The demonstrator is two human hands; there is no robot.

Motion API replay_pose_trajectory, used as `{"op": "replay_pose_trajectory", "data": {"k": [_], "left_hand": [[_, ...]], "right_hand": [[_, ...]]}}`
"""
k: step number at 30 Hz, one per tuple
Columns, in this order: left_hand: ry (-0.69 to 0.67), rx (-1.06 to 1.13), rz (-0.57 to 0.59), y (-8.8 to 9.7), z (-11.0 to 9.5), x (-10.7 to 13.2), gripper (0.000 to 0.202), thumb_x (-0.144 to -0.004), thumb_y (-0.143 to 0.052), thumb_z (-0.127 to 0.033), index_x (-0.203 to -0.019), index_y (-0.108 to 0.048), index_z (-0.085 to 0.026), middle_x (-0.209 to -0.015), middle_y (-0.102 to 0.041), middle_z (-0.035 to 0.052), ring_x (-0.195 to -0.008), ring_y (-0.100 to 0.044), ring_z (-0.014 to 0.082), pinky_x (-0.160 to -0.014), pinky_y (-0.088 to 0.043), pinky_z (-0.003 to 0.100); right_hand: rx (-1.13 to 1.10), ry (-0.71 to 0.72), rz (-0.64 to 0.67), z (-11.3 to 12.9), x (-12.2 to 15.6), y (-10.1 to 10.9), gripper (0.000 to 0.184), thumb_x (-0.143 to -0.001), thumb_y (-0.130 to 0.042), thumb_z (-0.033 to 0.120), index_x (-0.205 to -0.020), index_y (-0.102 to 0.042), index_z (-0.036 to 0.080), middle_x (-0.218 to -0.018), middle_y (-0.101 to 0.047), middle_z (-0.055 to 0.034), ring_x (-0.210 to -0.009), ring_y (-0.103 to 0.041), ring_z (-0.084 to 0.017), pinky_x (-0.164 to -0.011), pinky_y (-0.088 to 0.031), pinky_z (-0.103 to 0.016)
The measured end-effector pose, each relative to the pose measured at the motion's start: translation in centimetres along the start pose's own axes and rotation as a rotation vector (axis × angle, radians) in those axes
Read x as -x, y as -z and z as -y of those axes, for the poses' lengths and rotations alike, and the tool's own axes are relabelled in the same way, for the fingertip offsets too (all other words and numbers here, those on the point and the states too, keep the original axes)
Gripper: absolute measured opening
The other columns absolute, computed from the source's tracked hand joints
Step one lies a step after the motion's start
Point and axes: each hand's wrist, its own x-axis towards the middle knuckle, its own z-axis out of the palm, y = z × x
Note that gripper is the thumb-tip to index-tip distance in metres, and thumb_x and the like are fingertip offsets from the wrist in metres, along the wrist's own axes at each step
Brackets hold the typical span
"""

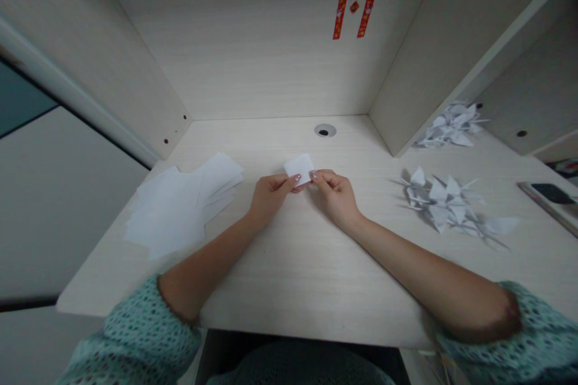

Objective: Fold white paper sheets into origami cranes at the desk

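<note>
A home or dorm study nook — a pale wooden desk point(316, 277) walled in by panels point(253, 60), with a cable hole point(325, 130) and red paper hangings point(354, 9).

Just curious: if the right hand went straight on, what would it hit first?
The right hand has its fingers already on a small white paper square, so that comes first; just beyond, probably the left hand, though depth is unclear.

From where I'm sitting, the small paper square point(298, 168) looks plain matt white, same as the loose paper sheets point(167, 210) and folded paper cranes point(438, 191). The desk point(289, 277) is smooth woodgrain laminate, pretty matt, and the sleeve point(542, 337) is a rough open-weave knit cloth.
</note>
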Motion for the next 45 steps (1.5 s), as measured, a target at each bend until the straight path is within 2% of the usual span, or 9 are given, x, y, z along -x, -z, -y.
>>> {"op": "replay_pose_trajectory", "data": {"k": [3,6,8,15,20,28,37,41,45], "left_hand": [[-0.032,-0.07,0.022,0.24,-0.33,0.0,0.042,-0.079,-0.056,-0.051,-0.065,-0.07,-0.015,-0.062,-0.064,-0.0001,-0.063,-0.055,0.0141,-0.061,-0.038,0.024],[-0.053,-0.171,-0.043,0.59,-0.52,-0.1,0.042,-0.076,-0.06,-0.053,-0.058,-0.063,-0.015,-0.054,-0.053,-0.0024,-0.057,-0.048,0.0117,-0.055,-0.032,0.023],[-0.048,-0.145,-0.059,0.71,-0.51,-0.23,0.043,-0.075,-0.061,-0.054,-0.057,-0.06,-0.015,-0.053,-0.05,-0.0031,-0.055,-0.045,0.0102,-0.054,-0.03,0.023],[-0.028,0.036,-0.079,0.36,-0.43,-0.2,0.042,-0.074,-0.062,-0.055,-0.06,-0.061,-0.015,-0.058,-0.056,-0.0015,-0.059,-0.047,0.0104,-0.059,-0.035,0.023],[-0.023,0.043,-0.124,0.25,-0.72,0.19,0.041,-0.072,-0.064,-0.054,-0.058,-0.061,-0.015,-0.056,-0.051,-0.0025,-0.057,-0.044,0.0099,-0.055,-0.032,0.024],[-0.025,0.117,-0.124,0.14,-0.35,0.13,0.042,-0.072,-0.065,-0.052,-0.05,-0.056,-0.016,-0.051,-0.043,-0.0033,-0.055,-0.038,0.0096,-0.055,-0.029,0.026],[0.025,0.326,-0.199,-0.04,-0.09,0.04,0.043,-0.072,-0.063,-0.053,-0.049,-0.058,-0.018,-0.054,-0.051,-0.0004,-0.056,-0.041,0.011,-0.057,-0.033,0.027],[-0.03,0.315,-0.213,-0.04,0.16,0.04,0.044,-0.074,-0.062,-0.052,-0.047,-0.056,-0.018,-0.053,-0.051,0.0,-0.057,-0.043,0.0118,-0.058,-0.033,0.027],[-0.006,0.326,-0.245,-0.14,0.15,0.19,0.043,-0.076,-0.06,-0.052,-0.049,-0.057,-0.018,-0.054,-0.052,0.0002,-0.057,-0.043,0.012,-0.058,-0.033,0.028]], "right_hand": [[0.0,0.027,-0.015,-0.19,0.02,-0.02,0.039,-0.083,-0.054,0.053,-0.062,-0.065,0.023,-0.067,-0.065,-0.0029,-0.075,-0.056,-0.02,-0.077,-0.041,-0.035],[0.043,0.043,-0.053,-0.19,0.0,0.08,0.038,-0.083,-0.056,0.052,-0.06,-0.062,0.022,-0.065,-0.061,-0.002,-0.072,-0.053,-0.019,-0.072,-0.039,-0.033],[0.049,0.042,-0.052,-0.14,0.0,0.15,0.037,-0.083,-0.056,0.051,-0.06,-0.061,0.022,-0.065,-0.06,-0.0018,-0.072,-0.052,-0.019,-0.071,-0.038,-0.032],[-0.14,0.0,0.009,-0.11,0.12,0.03,0.033,-0.08,-0.061,0.051,-0.064,-0.063,0.022,-0.07,-0.061,-0.0014,-0.071,-0.053,-0.017,-0.071,-0.04,-0.031],[-0.075,-0.032,0.017,0.02,0.32,-0.29,0.027,-0.069,-0.073,0.048,-0.067,-0.068,0.021,-0.073,-0.065,-0.0028,-0.065,-0.053,-0.016,-0.063,-0.04,-0.03],[0.028,0.068,0.025,0.12,0.33,-0.38,0.026,-0.071,-0.072,0.046,-0.061,-0.068,0.021,-0.065,-0.062,-0.0023,-0.065,-0.053,-0.016,-0.063,-0.039,-0.031],[0.035,0.088,0.085,0.34,0.52,-0.44,0.023,-0.073,-0.07,0.039,-0.058,-0.065,0.022,-0.063,-0.062,-0.0018,-0.069,-0.053,-0.017,-0.066,-0.038,-0.032],[0.014,0.079,0.086,0.21,0.69,-0.61,0.023,-0.074,-0.07,0.039,-0.06,-0.065,0.022,-0.066,-0.063,-0.0022,-0.07,-0.053,-0.017,-0.066,-0.038,-0.032],[0.025,0.079,0.076,0.05,0.75,-0.71,0.023,-0.075,-0.069,0.039,-0.06,-0.064,0.022,-0.064,-0.061,-0.0014,-0.069,-0.053,-0.017,-0.066,-0.037,-0.032]]}}
